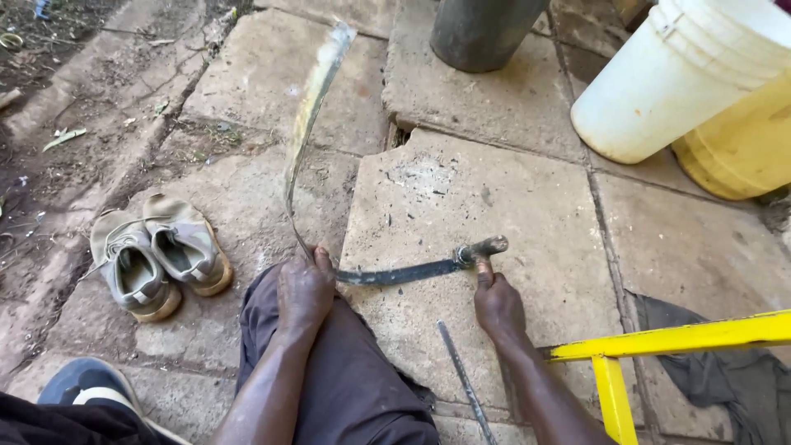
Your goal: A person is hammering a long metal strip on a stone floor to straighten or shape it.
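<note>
Slasher blade (pixel 306 140), long and bent: left hand (pixel 303 288) clamped at the bend over the knee (pixel 329 363), right hand (pixel 497 303) pinching the handle end (pixel 484 247). Blade runs away from the left hand; shank lies across the paving slab (pixel 461 198).

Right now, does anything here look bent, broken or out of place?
Yes. The long flat metal blade curves sharply at the knee instead of lying straight, pinned there by the left hand, while the right hand holds its handle end. The grey stone paving slab beneath is cracked.
</note>
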